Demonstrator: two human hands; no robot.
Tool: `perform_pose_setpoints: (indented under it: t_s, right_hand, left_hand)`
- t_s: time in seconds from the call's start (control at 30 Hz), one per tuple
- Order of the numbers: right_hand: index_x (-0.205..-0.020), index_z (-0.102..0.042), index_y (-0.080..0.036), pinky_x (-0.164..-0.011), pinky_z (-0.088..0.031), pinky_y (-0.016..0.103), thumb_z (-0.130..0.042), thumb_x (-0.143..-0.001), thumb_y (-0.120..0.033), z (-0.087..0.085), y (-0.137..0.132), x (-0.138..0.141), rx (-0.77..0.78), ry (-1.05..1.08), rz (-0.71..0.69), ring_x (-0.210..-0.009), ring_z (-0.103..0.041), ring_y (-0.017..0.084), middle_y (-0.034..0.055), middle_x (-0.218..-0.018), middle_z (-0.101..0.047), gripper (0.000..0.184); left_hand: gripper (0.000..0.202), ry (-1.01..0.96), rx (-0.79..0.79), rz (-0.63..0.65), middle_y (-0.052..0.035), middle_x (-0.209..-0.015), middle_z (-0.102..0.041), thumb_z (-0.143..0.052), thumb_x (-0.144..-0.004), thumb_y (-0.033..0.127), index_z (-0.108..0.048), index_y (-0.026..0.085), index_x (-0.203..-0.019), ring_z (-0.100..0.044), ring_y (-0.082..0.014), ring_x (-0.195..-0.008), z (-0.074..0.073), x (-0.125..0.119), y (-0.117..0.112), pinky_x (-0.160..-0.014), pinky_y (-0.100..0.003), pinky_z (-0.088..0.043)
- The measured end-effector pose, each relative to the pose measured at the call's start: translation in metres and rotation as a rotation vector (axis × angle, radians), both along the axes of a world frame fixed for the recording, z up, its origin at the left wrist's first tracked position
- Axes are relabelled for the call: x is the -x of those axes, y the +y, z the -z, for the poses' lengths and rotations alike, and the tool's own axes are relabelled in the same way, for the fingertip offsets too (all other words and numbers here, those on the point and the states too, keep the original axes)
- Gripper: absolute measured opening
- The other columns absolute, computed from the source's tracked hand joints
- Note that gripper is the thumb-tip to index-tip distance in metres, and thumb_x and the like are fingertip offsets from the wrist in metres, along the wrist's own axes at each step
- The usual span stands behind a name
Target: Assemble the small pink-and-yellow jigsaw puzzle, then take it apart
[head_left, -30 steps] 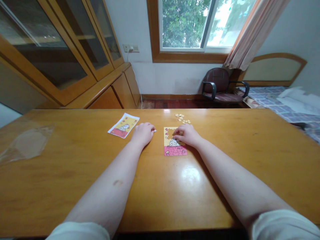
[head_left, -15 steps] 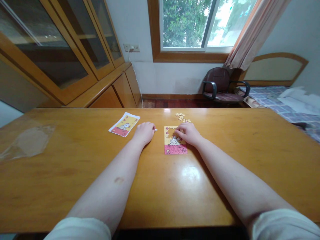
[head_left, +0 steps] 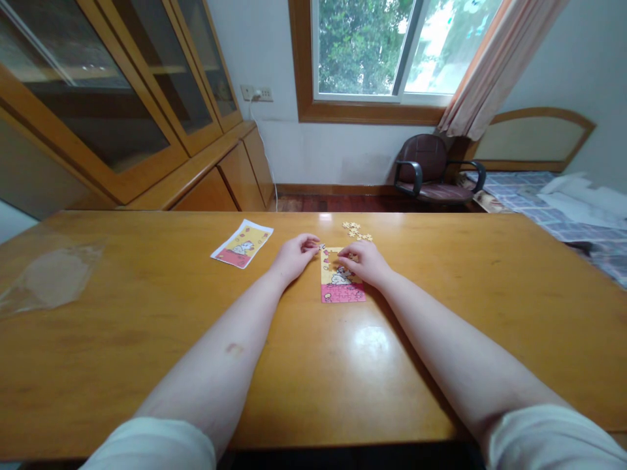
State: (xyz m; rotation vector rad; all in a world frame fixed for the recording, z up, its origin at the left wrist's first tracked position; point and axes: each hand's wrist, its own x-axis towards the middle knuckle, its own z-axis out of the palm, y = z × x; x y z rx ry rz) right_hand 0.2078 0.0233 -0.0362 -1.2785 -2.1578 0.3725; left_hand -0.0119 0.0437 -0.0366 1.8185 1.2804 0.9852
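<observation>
A small, partly built jigsaw puzzle (head_left: 341,287) with a pink bottom band and a yellow top lies on the wooden table (head_left: 313,365). My left hand (head_left: 294,254) pinches a small puzzle piece (head_left: 322,247) at the puzzle's top left corner. My right hand (head_left: 363,261) rests on the puzzle's upper right part, fingers curled and pressing down there. A little heap of loose pieces (head_left: 357,230) lies just beyond my right hand.
A printed reference card (head_left: 241,243) lies left of my left hand. A clear plastic bag (head_left: 46,277) sits at the table's left edge. Beyond the table stand wooden cabinets (head_left: 147,117), a dark armchair (head_left: 431,171) and a bed (head_left: 553,202).
My left hand has moved right from beside the card's side to the puzzle's top left corner, carrying the small piece. My right hand has stayed on the puzzle.
</observation>
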Motion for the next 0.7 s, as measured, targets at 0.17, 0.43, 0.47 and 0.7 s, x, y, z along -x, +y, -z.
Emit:
perform_pose_setpoints:
  t_s: [0.17,0.43,0.47,0.7]
  right_hand:
    - [-0.083,-0.073,-0.022,-0.084,-0.040,0.032,-0.069,-0.082,-0.030,-0.001,-0.003,0.005,0.023,0.023,-0.013,-0.082,-0.062,0.018,0.0045,-0.086,-0.073,0.009]
    - [-0.084,-0.074,-0.023,-0.080,-0.042,0.029,-0.070,-0.080,-0.030,0.003,-0.006,0.013,0.059,0.135,-0.041,-0.079,-0.061,0.016,0.0028,-0.082,-0.072,0.009]
    - [-0.084,-0.074,-0.022,-0.078,-0.042,0.028,-0.070,-0.080,-0.030,0.003,-0.007,0.014,0.076,0.157,-0.032,-0.080,-0.061,0.016,0.0026,-0.081,-0.072,0.009]
    - [-0.079,-0.073,-0.020,-0.073,-0.043,0.025,-0.065,-0.082,-0.025,0.000,-0.009,0.016,0.160,0.212,0.021,-0.077,-0.060,0.015,0.0020,-0.078,-0.070,0.010]
  left_hand:
    - [0.034,-0.146,0.100,0.131,-0.0045,-0.093,-0.070,-0.063,-0.077,0.026,-0.064,0.017,-0.111,-0.065,-0.0161,-0.087,0.000,-0.006,-0.005,-0.089,-0.036,-0.052]
    - [0.023,-0.266,0.201,0.171,-0.0022,-0.078,-0.068,-0.071,-0.070,0.031,-0.059,0.016,-0.082,-0.067,-0.0168,-0.078,-0.006,-0.013,-0.009,-0.081,-0.035,-0.053]
    - [0.023,-0.270,0.209,0.177,-0.0018,-0.077,-0.068,-0.071,-0.070,0.031,-0.058,0.016,-0.081,-0.067,-0.0167,-0.077,-0.008,-0.013,-0.010,-0.081,-0.035,-0.053]
    - [0.022,-0.227,0.241,0.186,-0.0024,-0.079,-0.067,-0.071,-0.070,0.030,-0.059,0.015,-0.080,-0.066,-0.0165,-0.079,-0.008,-0.014,-0.012,-0.082,-0.036,-0.053]
